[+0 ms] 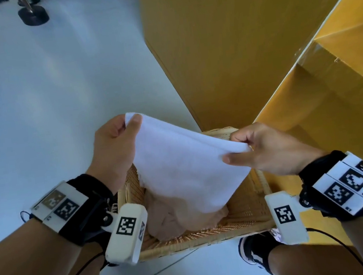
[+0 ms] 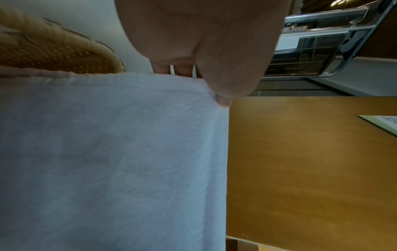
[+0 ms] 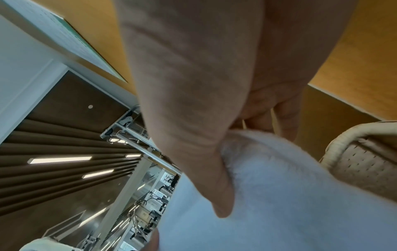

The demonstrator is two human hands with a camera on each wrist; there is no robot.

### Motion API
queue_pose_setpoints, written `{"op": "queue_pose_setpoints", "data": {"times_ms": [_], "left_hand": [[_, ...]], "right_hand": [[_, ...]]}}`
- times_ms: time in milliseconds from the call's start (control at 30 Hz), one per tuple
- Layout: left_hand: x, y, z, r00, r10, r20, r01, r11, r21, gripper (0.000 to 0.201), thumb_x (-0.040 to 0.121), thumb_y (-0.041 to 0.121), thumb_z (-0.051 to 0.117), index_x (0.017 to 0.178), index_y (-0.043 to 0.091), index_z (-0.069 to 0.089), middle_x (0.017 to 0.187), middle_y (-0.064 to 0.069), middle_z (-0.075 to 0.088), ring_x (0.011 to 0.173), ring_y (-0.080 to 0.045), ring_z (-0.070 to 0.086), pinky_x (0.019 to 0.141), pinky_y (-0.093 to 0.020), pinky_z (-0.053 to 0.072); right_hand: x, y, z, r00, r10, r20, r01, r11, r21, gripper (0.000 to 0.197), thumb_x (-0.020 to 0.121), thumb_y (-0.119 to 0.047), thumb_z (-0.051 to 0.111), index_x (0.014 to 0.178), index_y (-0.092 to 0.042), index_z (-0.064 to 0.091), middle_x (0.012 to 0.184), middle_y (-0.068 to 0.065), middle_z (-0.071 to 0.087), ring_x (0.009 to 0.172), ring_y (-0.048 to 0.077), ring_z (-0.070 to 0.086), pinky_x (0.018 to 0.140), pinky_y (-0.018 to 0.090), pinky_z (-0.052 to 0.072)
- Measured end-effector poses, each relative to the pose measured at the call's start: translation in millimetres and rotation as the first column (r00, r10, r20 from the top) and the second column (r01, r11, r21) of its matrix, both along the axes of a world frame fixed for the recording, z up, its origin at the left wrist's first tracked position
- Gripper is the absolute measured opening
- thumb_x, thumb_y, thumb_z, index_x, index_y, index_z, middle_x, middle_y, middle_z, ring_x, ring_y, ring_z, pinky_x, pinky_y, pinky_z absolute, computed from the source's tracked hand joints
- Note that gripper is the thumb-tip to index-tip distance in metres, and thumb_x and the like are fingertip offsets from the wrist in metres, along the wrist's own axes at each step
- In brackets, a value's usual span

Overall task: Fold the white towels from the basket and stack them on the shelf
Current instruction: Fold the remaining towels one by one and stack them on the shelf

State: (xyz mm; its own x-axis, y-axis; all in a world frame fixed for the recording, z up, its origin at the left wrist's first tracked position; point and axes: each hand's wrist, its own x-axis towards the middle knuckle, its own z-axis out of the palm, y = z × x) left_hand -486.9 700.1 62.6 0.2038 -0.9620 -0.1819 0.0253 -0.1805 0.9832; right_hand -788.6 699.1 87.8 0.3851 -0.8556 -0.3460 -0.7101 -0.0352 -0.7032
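Observation:
A white towel [image 1: 184,167] hangs in the air above a wicker basket [image 1: 244,212], stretched between both hands. My left hand [image 1: 116,144] pinches its far left corner between thumb and fingers. My right hand [image 1: 263,146] pinches the right corner. The towel's lower part droops into the basket over a beige cloth [image 1: 175,219]. The left wrist view shows the towel [image 2: 111,152] hanging flat below my left hand's thumb [image 2: 223,81]. The right wrist view shows the right hand's thumb [image 3: 193,135] pressed on the towel's fluffy edge [image 3: 268,195].
A yellow-brown wooden shelf unit [image 1: 243,35] rises just behind and to the right of the basket, with a step-like shelf edge [image 1: 322,85]. Pale floor [image 1: 42,98] spreads to the left. A black stand foot [image 1: 33,16] sits far left. My shoe [image 1: 254,250] is beside the basket.

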Motion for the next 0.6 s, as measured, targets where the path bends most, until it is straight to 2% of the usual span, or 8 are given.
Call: {"op": "queue_pose_setpoints", "data": {"times_ms": [100, 167, 233, 333, 367, 433, 500, 600], "left_hand": [[8.6, 0.8, -5.1, 0.998, 0.070, 0.001, -0.070, 0.997, 0.031, 0.037, 0.107, 0.023, 0.061, 0.115, -0.014, 0.064, 0.100, -0.024, 0.061, 0.093, -0.029, 0.053, 0.084, -0.045, 0.043], [12.7, 0.8, -8.9, 0.995, 0.100, 0.014, -0.100, 0.993, 0.055, 0.034, 0.107, 0.023, 0.061, 0.116, -0.009, 0.068, 0.112, -0.036, 0.067, 0.095, -0.028, 0.056, 0.087, -0.045, 0.046], [16.3, 1.3, -11.6, 0.995, 0.095, 0.032, -0.097, 0.993, 0.070, 0.030, 0.107, 0.024, 0.061, 0.116, -0.003, 0.071, 0.125, -0.036, 0.065, 0.097, -0.027, 0.060, 0.093, -0.051, 0.053], [24.1, 1.8, -16.2, 0.995, 0.084, 0.051, -0.088, 0.993, 0.083, 0.030, 0.108, 0.025, 0.059, 0.115, -0.001, 0.072, 0.121, -0.031, 0.069, 0.099, -0.027, 0.061, 0.099, -0.058, 0.053], [27.0, 1.7, -17.9, 0.995, 0.090, 0.053, -0.094, 0.992, 0.089, 0.031, 0.108, 0.026, 0.059, 0.114, -0.001, 0.071, 0.119, -0.031, 0.069, 0.099, -0.027, 0.059, 0.096, -0.057, 0.053], [33.4, 1.1, -20.8, 0.992, 0.112, 0.054, -0.117, 0.988, 0.101, 0.033, 0.108, 0.029, 0.060, 0.115, -0.002, 0.070, 0.124, -0.035, 0.065, 0.099, -0.026, 0.058, 0.095, -0.053, 0.052], [38.9, 0.2, -23.8, 0.990, 0.135, 0.051, -0.140, 0.983, 0.117, 0.031, 0.107, 0.029, 0.060, 0.109, 0.000, 0.071, 0.121, -0.035, 0.065, 0.098, -0.025, 0.058, 0.097, -0.055, 0.052], [43.2, 0.8, -28.7, 0.985, 0.161, 0.054, -0.166, 0.979, 0.115, 0.024, 0.107, 0.027, 0.061, 0.095, 0.009, 0.071, 0.101, -0.019, 0.067, 0.093, -0.023, 0.058, 0.089, -0.045, 0.050]], "right_hand": [[-6.2, -1.3, -3.5, 1.000, -0.023, 0.021, 0.023, 1.000, 0.019, 0.043, 0.091, -0.033, 0.083, 0.068, -0.007, 0.058, 0.067, 0.007, 0.049, 0.064, 0.019, 0.047, 0.061, 0.034, 0.034], [-11.6, -1.4, -5.5, 0.999, -0.024, 0.047, 0.023, 0.999, 0.021, 0.046, 0.089, -0.031, 0.085, 0.069, -0.002, 0.056, 0.068, 0.012, 0.047, 0.062, 0.017, 0.045, 0.058, 0.030, 0.033], [-17.3, -1.3, -8.0, 0.998, -0.026, 0.051, 0.026, 1.000, -0.007, 0.049, 0.086, -0.029, 0.087, 0.062, -0.008, 0.049, 0.066, 0.001, 0.042, 0.058, 0.011, 0.040, 0.054, 0.021, 0.030], [-24.2, -0.8, -11.0, 0.998, -0.056, 0.018, 0.057, 0.996, -0.072, 0.052, 0.083, -0.031, 0.089, 0.052, -0.025, 0.048, 0.072, -0.014, 0.047, 0.060, 0.005, 0.043, 0.056, 0.014, 0.032], [-26.4, -0.5, -11.7, 0.997, -0.072, -0.003, 0.071, 0.993, -0.093, 0.051, 0.083, -0.033, 0.088, 0.050, -0.027, 0.049, 0.077, -0.015, 0.050, 0.065, 0.005, 0.047, 0.059, 0.015, 0.032], [-30.8, 0.3, -13.1, 0.993, -0.103, -0.060, 0.094, 0.987, -0.128, 0.050, 0.084, -0.042, 0.085, 0.051, -0.027, 0.050, 0.084, -0.015, 0.051, 0.072, 0.005, 0.049, 0.065, 0.026, 0.033], [-36.7, 1.1, -14.1, 0.980, -0.123, -0.156, 0.097, 0.982, -0.163, 0.050, 0.085, -0.056, 0.079, 0.056, -0.025, 0.052, 0.083, -0.017, 0.054, 0.072, 0.004, 0.049, 0.065, 0.034, 0.036], [-42.4, 4.6, -15.4, 0.940, -0.168, -0.296, 0.110, 0.973, -0.204, 0.054, 0.082, -0.070, 0.070, 0.059, -0.023, 0.055, 0.069, -0.007, 0.059, 0.061, 0.006, 0.051, 0.057, 0.031, 0.035]]}}
